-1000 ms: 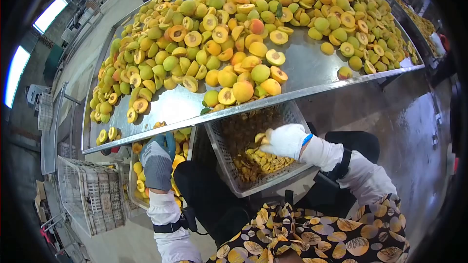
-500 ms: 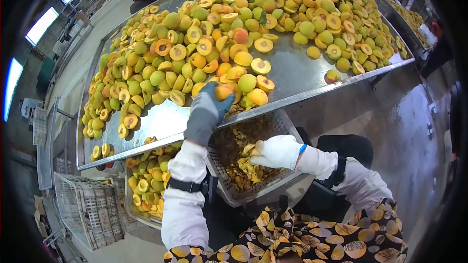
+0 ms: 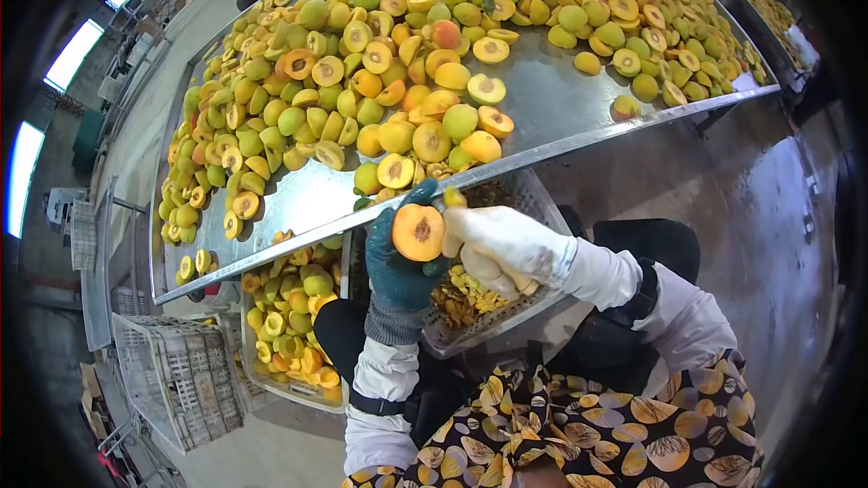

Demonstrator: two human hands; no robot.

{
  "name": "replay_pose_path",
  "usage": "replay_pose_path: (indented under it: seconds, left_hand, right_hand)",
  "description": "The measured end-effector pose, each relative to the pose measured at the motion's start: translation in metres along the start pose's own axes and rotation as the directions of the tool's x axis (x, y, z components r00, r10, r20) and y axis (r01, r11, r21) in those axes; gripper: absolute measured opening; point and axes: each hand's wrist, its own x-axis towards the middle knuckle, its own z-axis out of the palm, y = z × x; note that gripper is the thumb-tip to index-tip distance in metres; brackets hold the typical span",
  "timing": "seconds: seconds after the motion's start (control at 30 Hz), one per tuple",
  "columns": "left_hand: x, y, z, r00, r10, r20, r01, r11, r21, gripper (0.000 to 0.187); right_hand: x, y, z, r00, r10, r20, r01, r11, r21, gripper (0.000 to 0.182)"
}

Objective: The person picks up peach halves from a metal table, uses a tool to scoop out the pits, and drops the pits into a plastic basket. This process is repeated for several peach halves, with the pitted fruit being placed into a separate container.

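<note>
**Peach half held just below the table's lip**

Where the steel edge ends, a peach half (image 3: 418, 232) sits cut face up with its pit still in the middle, cradled in the left hand (image 3: 398, 262), whose dark-gloved fingers curl closed around the fruit's underside. The right hand (image 3: 493, 239), in a white glove, presses against the fruit's right side, fingers folded shut; whether they grip a tool I cannot tell. Both hands hover over a perforated metal basket (image 3: 533, 208) holding pits and scraps, tucked under the table (image 3: 551, 113) rim. Just above the hands, the raised rim of the table runs diagonally, and a small cluster of peaches (image 3: 432, 140) lies right against it. To the right of that cluster a bare stretch of steel opens out before the far heap begins. Left of the basket, a crate (image 3: 289, 325) of peach halves stands close beside it, and an empty white crate (image 3: 172, 370) sits further left on the floor. On the right, wet floor (image 3: 768, 217) lies open.
</note>
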Motion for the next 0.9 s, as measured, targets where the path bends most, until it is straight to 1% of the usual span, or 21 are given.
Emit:
replay_pose_path:
  seconds: [0.03, 0.07, 0.1, 0.13, 0.2, 0.23, 0.27, 0.3, 0.33, 0.37, 0.4, 0.43, 0.5, 0.53, 0.57, 0.67, 0.73, 0.77, 0.83, 0.87, 0.9]
  left_hand:
    - [0.004, 0.005, 0.0, 0.998, 0.016, -0.055, -0.023, 0.991, -0.13, 0.058]
    - [0.006, 0.001, -0.003, 0.998, 0.06, -0.03, -0.061, 0.998, -0.02, 0.055]
    - [0.008, 0.002, -0.006, 0.992, 0.126, -0.014, -0.121, 0.974, 0.189, 0.051]
    - [0.009, 0.003, -0.01, 0.983, 0.185, 0.017, -0.177, 0.905, 0.387, 0.048]
    - [0.014, 0.0, -0.006, 0.981, 0.192, 0.007, -0.185, 0.934, 0.306, 0.043]
    - [0.015, -0.007, 0.0, 0.991, 0.13, -0.032, -0.13, 0.991, 0.02, 0.042]
    - [0.017, -0.015, 0.008, 0.997, 0.058, -0.053, -0.07, 0.96, -0.27, 0.041]
    - [0.018, -0.019, 0.015, 0.996, 0.058, -0.068, -0.077, 0.949, -0.306, 0.039]
    - [0.019, -0.022, 0.022, 0.995, 0.059, -0.083, -0.084, 0.936, -0.341, 0.038]
    - [0.019, -0.027, 0.021, 0.996, 0.029, -0.087, -0.052, 0.959, -0.279, 0.036]
    - [0.02, -0.032, 0.019, 0.996, 0.001, -0.093, -0.021, 0.976, -0.215, 0.035]
    - [0.02, -0.036, 0.018, 0.994, -0.025, -0.102, 0.01, 0.988, -0.152, 0.033]
    - [0.018, -0.037, 0.018, 0.996, 0.005, -0.084, -0.013, 0.996, -0.084, 0.031]
    - [0.017, -0.039, 0.017, 0.998, -0.004, -0.064, 0.0, 0.998, -0.064, 0.033]
    - [0.015, -0.04, 0.016, 0.999, -0.015, -0.042, 0.014, 0.999, -0.042, 0.035]
    - [0.016, -0.031, 0.017, 0.977, -0.21, -0.028, 0.187, 0.917, -0.353, 0.046]
    - [0.016, -0.023, 0.017, 0.997, -0.072, -0.025, 0.069, 0.992, -0.106, 0.05]
    - [0.018, -0.019, 0.014, 1.0, -0.025, 0.017, 0.025, 1.0, 0.008, 0.053]
    - [0.025, -0.011, 0.006, 0.991, 0.042, 0.127, -0.068, 0.974, 0.214, 0.059]
    - [0.026, -0.011, 0.002, 0.979, 0.048, 0.199, -0.108, 0.946, 0.304, 0.062]
    - [0.024, -0.011, 0.002, 0.981, -0.082, 0.178, 0.076, 0.996, 0.041, 0.044]
  right_hand:
    - [0.001, 0.004, 0.003, 1.0, -0.016, -0.016, 0.019, 0.971, 0.239, 0.04]
    - [0.001, 0.006, -0.001, 1.0, -0.005, 0.004, 0.003, 0.946, 0.324, 0.041]
    - [0.0, 0.004, -0.003, 1.0, 0.006, 0.024, -0.015, 0.913, 0.408, 0.043]
    - [-0.001, 0.0, -0.002, 0.999, 0.03, 0.024, -0.035, 0.969, 0.246, 0.044]
    - [-0.006, -0.011, 0.001, 0.997, 0.074, 0.005, -0.074, 0.993, -0.094, 0.046]
    - [-0.004, -0.003, 0.002, 0.999, 0.037, 0.028, -0.034, 0.993, -0.116, 0.044]
    - [-0.001, 0.004, 0.004, 1.0, -0.013, -0.012, 0.011, 0.983, -0.182, 0.044]
    - [0.003, 0.01, 0.005, 0.997, -0.067, -0.049, 0.052, 0.967, -0.25, 0.045]
    - [0.01, 0.021, 0.002, 0.956, -0.268, -0.119, 0.187, 0.871, -0.455, 0.047]
    - [0.02, 0.033, -0.001, 0.873, -0.467, -0.142, 0.276, 0.712, -0.646, 0.049]
    - [0.023, 0.035, 0.0, 0.755, -0.646, -0.113, 0.311, 0.504, -0.806, 0.052]
    - [0.021, 0.035, -0.001, 0.74, -0.662, -0.12, 0.261, 0.447, -0.855, 0.051]
    - [0.015, 0.031, 0.0, 0.713, -0.69, -0.127, 0.149, 0.326, -0.933, 0.05]
    - [0.018, 0.034, -0.002, 0.669, -0.735, -0.109, 0.152, 0.278, -0.948, 0.049]
    - [0.02, 0.035, -0.003, 0.685, -0.721, -0.103, 0.142, 0.272, -0.952, 0.049]
    - [0.02, 0.036, -0.006, 0.726, -0.681, -0.094, 0.119, 0.26, -0.958, 0.048]
    - [0.016, 0.031, -0.004, 0.749, -0.656, -0.093, 0.112, 0.263, -0.958, 0.046]
    - [0.014, 0.029, -0.002, 0.781, -0.616, -0.101, 0.106, 0.291, -0.951, 0.046]
    - [0.012, 0.025, -0.001, 0.839, -0.531, -0.115, 0.088, 0.342, -0.935, 0.046]
    - [0.013, 0.028, -0.001, 0.843, -0.524, -0.123, 0.096, 0.37, -0.924, 0.047]
    - [0.014, 0.032, -0.001, 0.847, -0.516, -0.129, 0.104, 0.4, -0.911, 0.047]
